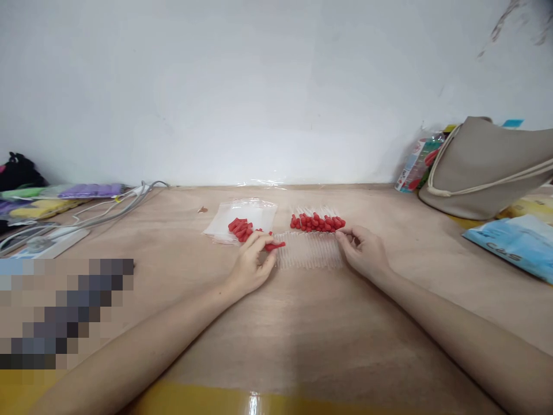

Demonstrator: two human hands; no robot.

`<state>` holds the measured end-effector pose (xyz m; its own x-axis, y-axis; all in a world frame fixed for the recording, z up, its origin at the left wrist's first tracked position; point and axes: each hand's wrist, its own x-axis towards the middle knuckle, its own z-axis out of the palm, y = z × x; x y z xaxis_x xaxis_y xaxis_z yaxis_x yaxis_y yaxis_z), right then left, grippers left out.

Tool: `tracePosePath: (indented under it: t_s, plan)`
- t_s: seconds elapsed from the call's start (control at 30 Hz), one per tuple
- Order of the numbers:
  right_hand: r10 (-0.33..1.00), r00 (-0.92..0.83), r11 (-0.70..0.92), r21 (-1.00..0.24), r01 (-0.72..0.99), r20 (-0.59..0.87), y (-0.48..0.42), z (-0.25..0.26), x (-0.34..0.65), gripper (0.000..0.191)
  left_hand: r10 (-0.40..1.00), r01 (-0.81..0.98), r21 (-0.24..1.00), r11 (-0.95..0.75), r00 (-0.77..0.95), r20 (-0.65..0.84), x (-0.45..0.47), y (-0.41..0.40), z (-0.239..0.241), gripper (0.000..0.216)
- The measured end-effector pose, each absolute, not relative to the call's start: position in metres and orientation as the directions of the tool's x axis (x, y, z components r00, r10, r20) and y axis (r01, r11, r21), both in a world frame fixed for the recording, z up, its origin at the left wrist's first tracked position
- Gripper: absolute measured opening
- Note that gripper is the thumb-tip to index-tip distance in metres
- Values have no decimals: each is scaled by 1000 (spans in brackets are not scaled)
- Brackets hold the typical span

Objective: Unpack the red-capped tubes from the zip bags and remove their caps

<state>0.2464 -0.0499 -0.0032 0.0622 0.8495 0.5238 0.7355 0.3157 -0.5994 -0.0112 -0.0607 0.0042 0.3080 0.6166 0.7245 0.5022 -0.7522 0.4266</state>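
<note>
My left hand [254,265] is closed on a red rubber bulb [275,246], which pokes out past the fingertips with its narrow end to the right. Under and beside it, a row of clear thin tubes [309,251] lies side by side on the table. At the right end of that row, my right hand [365,251] has its thumb and fingers curled together; what lies between them is too small to make out. Just behind the row are droppers with red bulbs [317,222], their clear stems pointing to the wall. Loose red bulbs [239,227] are heaped left of them, partly behind my left hand.
Clear plastic bags [218,222] lie under the loose bulbs. A power strip [60,242] with cables and bagged coloured items [64,196] are at the left. At the right stand a grey-beige bag [488,167], a plastic package [419,161] and a blue pack [514,242]. A wall closes off the back.
</note>
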Motion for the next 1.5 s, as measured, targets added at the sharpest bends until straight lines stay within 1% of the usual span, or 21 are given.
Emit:
tracePosePath:
  t_s: [0.07, 0.13, 0.2, 0.3, 0.37, 0.43, 0.47, 0.53, 0.6, 0.63, 0.7, 0.8, 0.9, 1.03, 1.13, 1.3, 1.5]
  plan:
    - [778, -128, 545, -560, 624, 615, -56, 0, 241, 25, 656, 483, 474, -736, 340, 674, 1, -64, 8, 13]
    - [687, -326, 710, -505, 490, 650, -63, 1, 235, 31, 713, 477, 539, -694, 353, 606, 15, -67, 12, 15]
    - [603, -433, 795, -457, 400, 670, -67, -2, 230, 34, 754, 458, 600, -656, 372, 541, 29, -69, 15, 16]
    - [580, -440, 811, -430, 398, 686, -67, -8, 228, 24, 769, 404, 659, -634, 418, 484, 44, -67, 16, 13]
    - [611, -416, 782, -433, 449, 673, -63, -11, 232, 22, 781, 401, 680, -614, 437, 446, 49, -62, 16, 11]
    - [680, -336, 708, -465, 531, 652, -56, -11, 239, 22, 787, 440, 660, -609, 439, 434, 51, -53, 19, 12]
    - [729, -251, 636, -496, 591, 637, -53, -10, 243, 22, 784, 472, 629, -617, 432, 445, 51, -48, 21, 13]
    - [827, -18, 409, -578, 706, 563, -45, -8, 253, 21, 780, 557, 549, -623, 398, 482, 50, -35, 26, 14]
    - [876, 175, 174, -633, 754, 450, -39, -7, 261, 21, 803, 654, 491, -576, 341, 489, 47, -20, 30, 11]
    - [891, 224, 95, -644, 759, 395, -36, -7, 265, 21, 822, 693, 478, -540, 312, 476, 46, -13, 32, 9]
    - [915, 246, 19, -644, 765, 319, -33, -7, 269, 19, 855, 742, 473, -475, 262, 448, 46, 1, 35, 7]
    - [934, 228, -11, -613, 790, 276, -33, -6, 269, 15, 878, 774, 474, -419, 213, 428, 49, 15, 38, 11]
    - [938, 208, -13, -573, 819, 276, -35, -3, 266, 14, 885, 798, 454, -395, 198, 422, 60, 19, 41, 18]
    - [929, 215, -10, -560, 828, 302, -36, -1, 265, 23, 889, 844, 367, -391, 242, 390, 78, 18, 44, 33]
    - [903, 263, -18, -582, 813, 339, -35, -3, 267, 30, 890, 864, 320, -389, 262, 373, 88, 17, 44, 38]
    - [874, 319, -17, -633, 774, 367, -33, -5, 267, 31, 892, 881, 280, -380, 270, 363, 95, 19, 40, 34]
    - [862, 315, 1, -624, 781, 397, -34, -5, 266, 32, 883, 884, 285, -371, 241, 402, 101, 22, 35, 28]
